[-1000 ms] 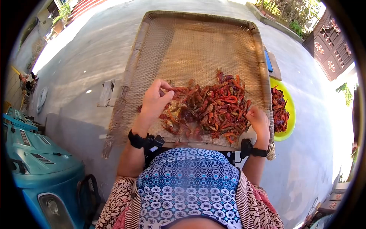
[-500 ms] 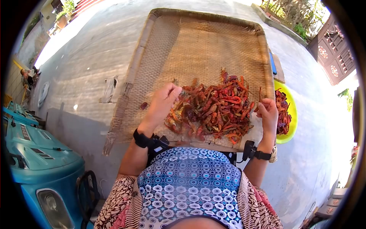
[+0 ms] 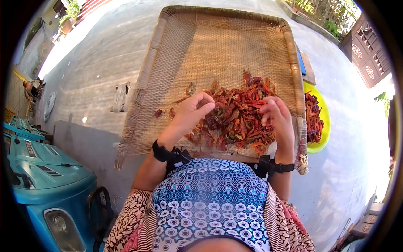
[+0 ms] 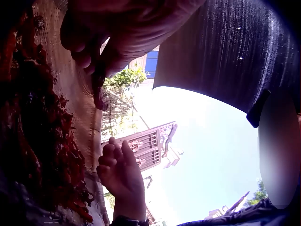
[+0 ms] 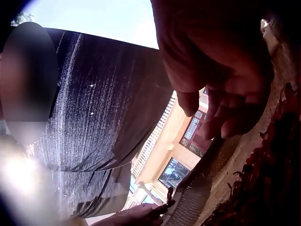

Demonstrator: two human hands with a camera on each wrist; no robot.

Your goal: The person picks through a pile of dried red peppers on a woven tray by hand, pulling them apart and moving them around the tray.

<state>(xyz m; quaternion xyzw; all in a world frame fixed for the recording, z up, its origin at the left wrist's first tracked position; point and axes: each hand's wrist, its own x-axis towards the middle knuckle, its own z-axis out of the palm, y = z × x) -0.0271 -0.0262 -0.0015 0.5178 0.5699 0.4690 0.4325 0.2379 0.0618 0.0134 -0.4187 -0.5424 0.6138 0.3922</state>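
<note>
A heap of dried red chili peppers (image 3: 235,122) lies on a woven bamboo tray (image 3: 226,46). At the heap's left side, my left hand (image 3: 191,113) pinches a dried chili pepper (image 4: 99,92) between thumb and fingers; the left wrist view shows it hanging below the fingertips. My right hand (image 3: 279,119) hovers over the heap's right side, its fingers loosely bent. Nothing shows between the right thumb and fingers (image 5: 230,127) in the right wrist view. One small dark chili piece (image 3: 158,113) lies apart, left of the heap.
Beyond the tray's right edge stands a yellow-green basin (image 3: 323,122) holding more dried chilies. A blue flat object (image 3: 301,63) lies by a board behind it. To the left is a teal vehicle (image 3: 50,180) on the concrete floor (image 3: 96,75).
My right hand has moved left from the tray's right side to over the heap; the thin brownish chili at its fingertips no longer shows. The left hand has shifted slightly right.
</note>
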